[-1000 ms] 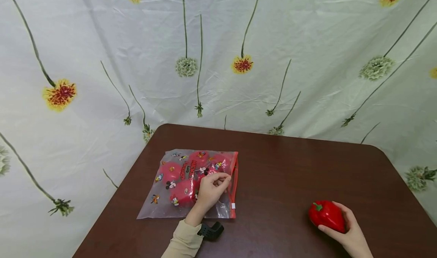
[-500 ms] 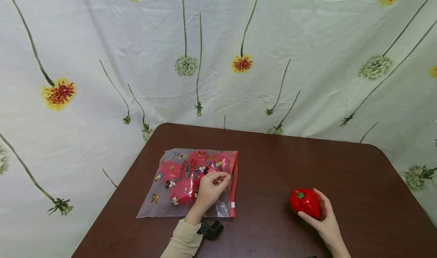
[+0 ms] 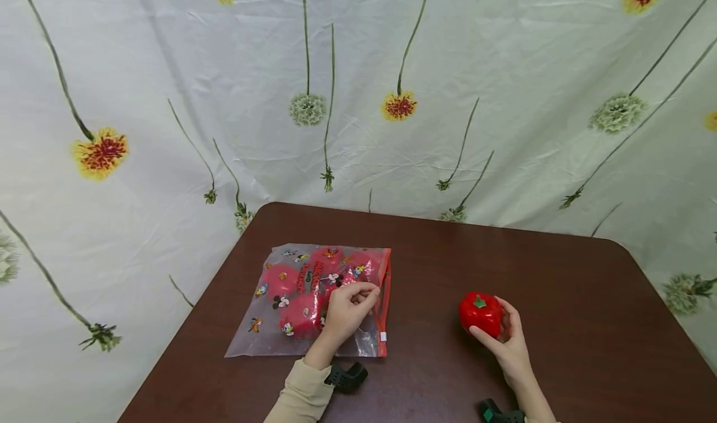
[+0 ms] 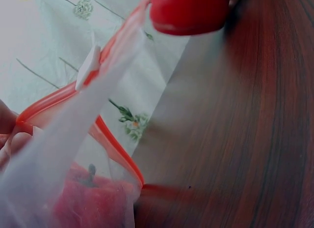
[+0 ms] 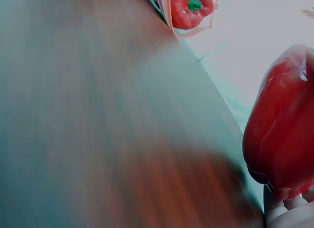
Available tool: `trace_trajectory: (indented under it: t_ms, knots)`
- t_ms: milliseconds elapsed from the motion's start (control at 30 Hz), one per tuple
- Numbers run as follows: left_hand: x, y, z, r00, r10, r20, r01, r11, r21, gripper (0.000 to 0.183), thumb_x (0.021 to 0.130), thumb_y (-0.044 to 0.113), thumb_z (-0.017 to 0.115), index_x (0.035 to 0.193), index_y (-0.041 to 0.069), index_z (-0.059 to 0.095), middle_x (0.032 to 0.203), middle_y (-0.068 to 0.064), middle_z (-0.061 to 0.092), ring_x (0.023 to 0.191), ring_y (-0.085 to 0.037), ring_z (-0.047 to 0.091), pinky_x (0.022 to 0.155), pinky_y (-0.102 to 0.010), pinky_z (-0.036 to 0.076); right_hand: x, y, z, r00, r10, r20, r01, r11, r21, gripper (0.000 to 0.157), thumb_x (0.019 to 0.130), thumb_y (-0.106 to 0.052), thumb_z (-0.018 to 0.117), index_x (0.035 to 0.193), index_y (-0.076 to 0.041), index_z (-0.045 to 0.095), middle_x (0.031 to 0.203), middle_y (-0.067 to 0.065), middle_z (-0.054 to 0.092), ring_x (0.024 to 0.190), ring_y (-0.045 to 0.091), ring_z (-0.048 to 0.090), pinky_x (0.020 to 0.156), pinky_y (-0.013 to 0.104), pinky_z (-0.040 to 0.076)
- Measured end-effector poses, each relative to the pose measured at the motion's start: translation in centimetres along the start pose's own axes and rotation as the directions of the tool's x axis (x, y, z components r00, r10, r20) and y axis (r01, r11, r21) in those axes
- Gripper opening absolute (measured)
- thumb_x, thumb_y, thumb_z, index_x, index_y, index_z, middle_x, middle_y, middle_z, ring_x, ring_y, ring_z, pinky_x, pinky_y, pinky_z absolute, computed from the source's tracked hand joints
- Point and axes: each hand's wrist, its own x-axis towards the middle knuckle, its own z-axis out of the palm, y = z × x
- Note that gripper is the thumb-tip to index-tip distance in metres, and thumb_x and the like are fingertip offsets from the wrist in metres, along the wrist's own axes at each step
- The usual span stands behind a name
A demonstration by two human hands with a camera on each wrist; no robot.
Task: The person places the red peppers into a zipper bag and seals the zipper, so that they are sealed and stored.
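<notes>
Plainly, the red pepper [image 3: 479,313], gripped by the right hand [image 3: 511,343], sits at three o'clock from the clear bag [image 3: 253,343], whose orange-rimmed mouth [image 3: 383,321], pinched by the left hand [image 3: 345,313], faces it.

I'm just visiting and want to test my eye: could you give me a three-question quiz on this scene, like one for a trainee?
1. Multiple choice: what colour is the stem on the held red pepper?
A) Blue
B) Green
C) White

2. Short answer: which of the person's grips pinches the coloured edge of the printed plastic bag?

3. True or false: the held red pepper is inside the printed plastic bag.

Key:
1. B, green.
2. The left grip, best seen in the left wrist view.
3. False: the right grip holds it outside the bag.
</notes>
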Motion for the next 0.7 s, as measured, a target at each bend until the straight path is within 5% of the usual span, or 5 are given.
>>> trace_trajectory:
  t_ms: [700]
  knots:
    - [0.0,0.0,-0.1,1.0,-0.01,0.006,0.01,1.0,-0.005,0.007,0.083,0.0,0.067,0.088,-0.005,0.07,0.069,-0.01,0.066,0.049,-0.018,0.058,0.045,-0.021,0.043,3.3,-0.2,7.3,0.996,-0.036,0.076,0.029,0.995,0.097,0.072,0.08,-0.001,0.069,0.139,-0.009,0.028,0.13,0.004,0.045,0.115,0.017,0.041,0.087,0.02,0.044]
